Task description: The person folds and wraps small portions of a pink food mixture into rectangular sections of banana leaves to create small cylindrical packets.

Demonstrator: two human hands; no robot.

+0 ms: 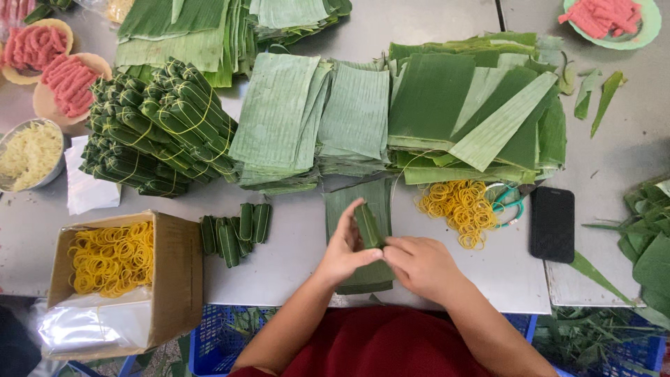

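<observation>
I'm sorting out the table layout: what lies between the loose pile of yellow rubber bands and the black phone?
In the head view, teal-handled scissors lie between the rubber band pile and the phone.

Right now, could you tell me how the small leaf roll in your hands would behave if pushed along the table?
The leaf roll looks cylindrical, so it would probably roll sideways. It seems small and likely light, as the left hand pinches it with fingertips alone. No rubber band shows on it, so its wrap might spring open if the right hand let go.

A food-wrapping workshop: banana leaf stacks [433,105], wrapped rolls [164,126], rubber bands [112,258].
</observation>
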